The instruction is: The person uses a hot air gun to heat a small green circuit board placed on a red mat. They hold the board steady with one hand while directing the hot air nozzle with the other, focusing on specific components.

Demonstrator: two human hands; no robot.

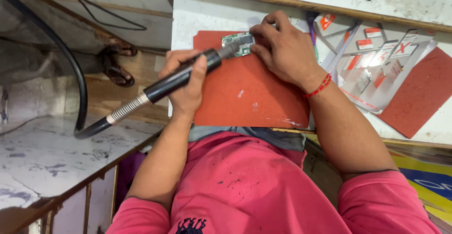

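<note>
My left hand [186,81] is wrapped around a black pen-shaped power tool [165,87] with a metal spring collar and a thick black hose [81,92]. The tool's grey tip touches the left edge of a small green circuit board [239,43]. The board lies at the top of a red work mat [249,97]. My right hand [282,50], with a red thread at the wrist, presses its fingers on the board's right side and holds it down.
Several flat clear packets with red labels [376,57] lie to the right, partly over a second red mat [419,92]. A white marbled counter [42,158] sits at the lower left. A sandalled foot [115,66] shows beyond the bench's left edge.
</note>
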